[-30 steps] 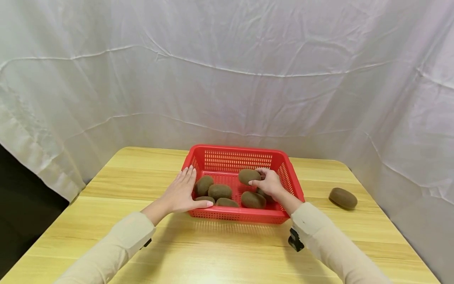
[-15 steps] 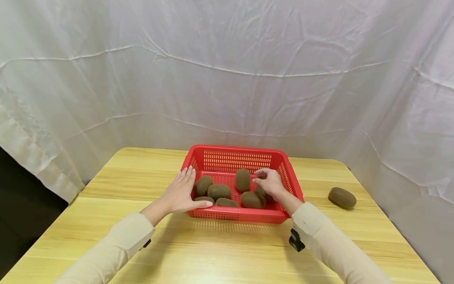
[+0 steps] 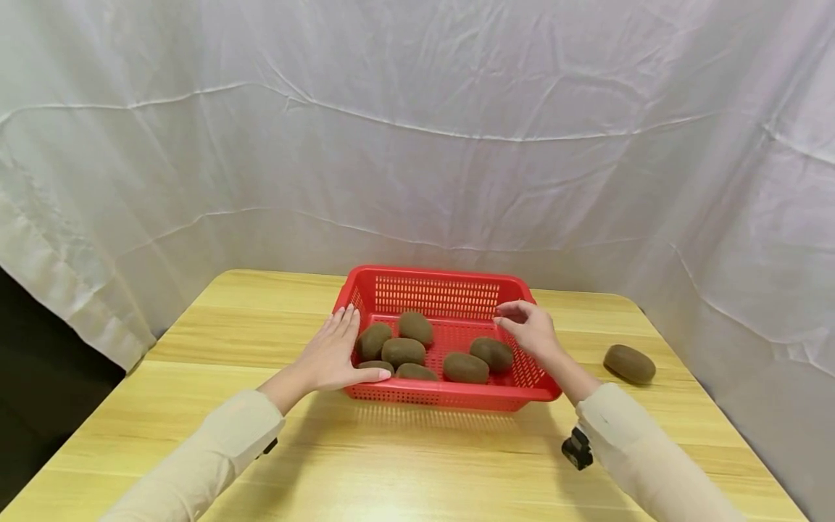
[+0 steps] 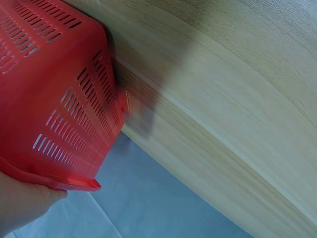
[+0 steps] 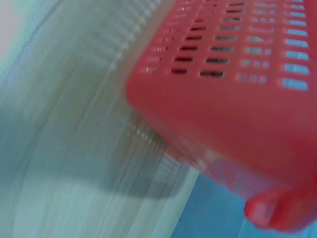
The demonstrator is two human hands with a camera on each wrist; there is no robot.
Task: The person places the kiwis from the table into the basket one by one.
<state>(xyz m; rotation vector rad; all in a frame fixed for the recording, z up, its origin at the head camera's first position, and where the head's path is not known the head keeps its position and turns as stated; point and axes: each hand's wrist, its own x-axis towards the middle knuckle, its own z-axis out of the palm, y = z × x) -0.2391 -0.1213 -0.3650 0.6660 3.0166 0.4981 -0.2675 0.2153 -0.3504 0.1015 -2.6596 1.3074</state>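
Note:
Several brown, fuzzy kiwis lie inside a red plastic basket (image 3: pixel 450 391) in the head view. My left hand (image 3: pixel 333 357) rests on the basket's left rim, fingers straight, with the thumb along the front rim. In the left wrist view, part of the left hand (image 4: pixel 25 203) shows right at the rim. My right hand (image 3: pixel 535 335) is over the basket's right rim with loosely bent fingers and nothing in them. Nearest to it inside is one kiwi (image 3: pixel 491 354). Another kiwi (image 3: pixel 415 328) lies farther back on the left, beyond the front group.
A single kiwi (image 3: pixel 629 364) lies on the wooden table (image 3: pixel 391 464) to the right of the basket. White cloth (image 3: pixel 417 181) hangs behind the table and along its right side.
The right hand let go of a kiwi, which tipped upright and then rolled left to the basket's back-left area. That hand then moved right toward the rim. The left hand stayed put.

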